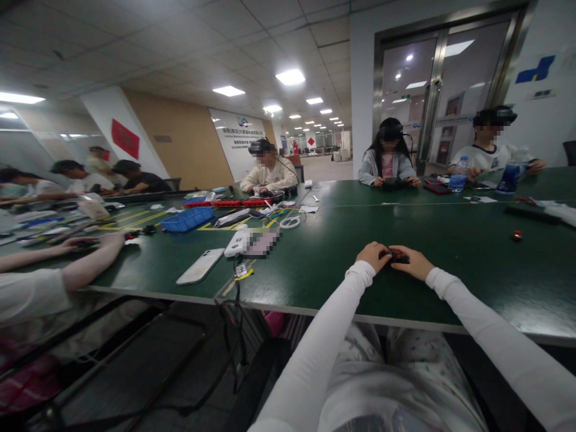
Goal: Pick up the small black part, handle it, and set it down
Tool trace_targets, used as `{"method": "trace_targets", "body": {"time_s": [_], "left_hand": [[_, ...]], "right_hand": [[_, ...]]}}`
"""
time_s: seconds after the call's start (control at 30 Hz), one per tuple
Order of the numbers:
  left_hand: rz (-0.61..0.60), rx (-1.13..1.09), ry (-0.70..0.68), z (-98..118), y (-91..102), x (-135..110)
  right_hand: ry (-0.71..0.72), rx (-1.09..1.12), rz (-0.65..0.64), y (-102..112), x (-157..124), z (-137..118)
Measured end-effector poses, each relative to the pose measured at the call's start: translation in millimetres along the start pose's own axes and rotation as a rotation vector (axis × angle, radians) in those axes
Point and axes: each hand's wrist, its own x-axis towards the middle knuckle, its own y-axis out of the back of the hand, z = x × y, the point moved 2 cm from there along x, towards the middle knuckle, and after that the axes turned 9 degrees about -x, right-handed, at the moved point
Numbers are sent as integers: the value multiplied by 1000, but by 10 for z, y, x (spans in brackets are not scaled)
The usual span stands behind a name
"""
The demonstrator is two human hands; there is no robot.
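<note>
My left hand (372, 254) and my right hand (413, 262) rest together on the green table (472, 264), both in white sleeves. Their fingers are closed around a small dark object with a red part (398, 257), held between the two hands; I cannot make out what it is. A small red round piece (517, 236) lies on the table to the right, apart from my hands.
A white phone (200, 266), a white device (237, 243) and a cable lie at left. A blue tray (188, 218) and loose parts sit farther back. Several other people sit around the tables; a co-worker's arm (85, 264) reaches in at left. A water bottle (458, 174) stands far right.
</note>
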Motion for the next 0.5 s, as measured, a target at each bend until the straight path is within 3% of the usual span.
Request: {"method": "trace_targets", "body": {"time_s": [0.5], "left_hand": [[10, -2, -2, 2, -5, 0]], "right_hand": [[2, 4, 17, -2, -4, -11]]}}
